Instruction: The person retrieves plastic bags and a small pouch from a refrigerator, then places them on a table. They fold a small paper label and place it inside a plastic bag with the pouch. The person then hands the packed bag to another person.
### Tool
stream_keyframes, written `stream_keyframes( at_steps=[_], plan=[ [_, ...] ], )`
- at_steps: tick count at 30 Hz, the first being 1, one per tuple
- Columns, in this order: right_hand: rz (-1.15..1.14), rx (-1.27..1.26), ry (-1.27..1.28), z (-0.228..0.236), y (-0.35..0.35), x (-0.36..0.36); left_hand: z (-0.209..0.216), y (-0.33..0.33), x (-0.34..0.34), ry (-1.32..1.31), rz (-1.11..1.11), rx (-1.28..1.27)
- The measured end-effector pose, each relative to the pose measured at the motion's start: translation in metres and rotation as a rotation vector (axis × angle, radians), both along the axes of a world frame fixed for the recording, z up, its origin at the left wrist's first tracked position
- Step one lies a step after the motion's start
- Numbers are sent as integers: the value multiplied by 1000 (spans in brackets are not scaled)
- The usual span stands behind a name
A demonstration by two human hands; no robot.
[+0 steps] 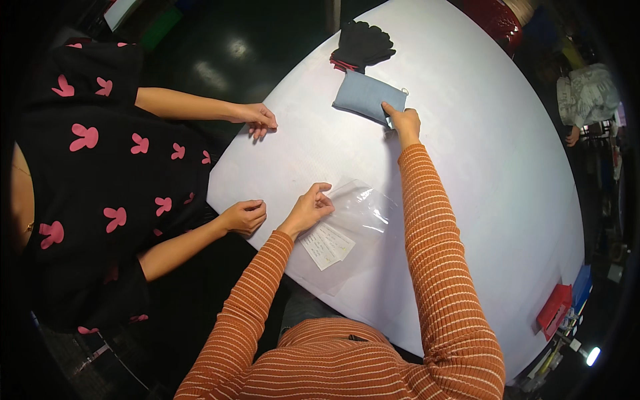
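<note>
My right hand [405, 125] is stretched far across the table, gripping the near right corner of a flat blue-grey fabric pouch [367, 95]. A small metal ring [404, 91] shows at the pouch's right end. Closer to me, my left hand [311, 208] has its fingers curled at the upper left edge of a clear plastic bag [365, 207]. The fingertips seem to pinch the film, though the contact is hard to see. White printed paper slips [327, 245] lie at the bag, just below my left hand.
Black gloves [363, 43] with red cuffs lie beyond the pouch on the white table [493, 200]. At the left edge stands a person in a black shirt [113, 167], both hands over the table's rim. A red box-like object [555, 310] sits at the right edge.
</note>
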State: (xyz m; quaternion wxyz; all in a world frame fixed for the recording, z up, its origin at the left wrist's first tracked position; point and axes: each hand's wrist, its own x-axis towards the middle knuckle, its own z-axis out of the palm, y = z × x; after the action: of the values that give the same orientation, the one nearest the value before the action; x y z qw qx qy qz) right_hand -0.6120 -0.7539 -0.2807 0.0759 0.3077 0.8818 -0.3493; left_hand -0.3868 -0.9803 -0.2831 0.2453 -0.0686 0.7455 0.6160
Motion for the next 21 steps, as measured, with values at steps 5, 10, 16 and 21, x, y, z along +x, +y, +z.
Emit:
stream_keyframes(
  at_steps=[5,10,16,21],
  plan=[
    [251,-436,186,14,18,-21,-7,-5,-4,36,-108,-36],
    [667,-110,263,89,16,-107,-18,-9,1,45,-13,46],
    [691,524,78,99,-38,-148,-24,-17,-6,-138,84,225],
    [835,-279,30,72,7,56,8,3,-14,127,-232,33]
  ],
)
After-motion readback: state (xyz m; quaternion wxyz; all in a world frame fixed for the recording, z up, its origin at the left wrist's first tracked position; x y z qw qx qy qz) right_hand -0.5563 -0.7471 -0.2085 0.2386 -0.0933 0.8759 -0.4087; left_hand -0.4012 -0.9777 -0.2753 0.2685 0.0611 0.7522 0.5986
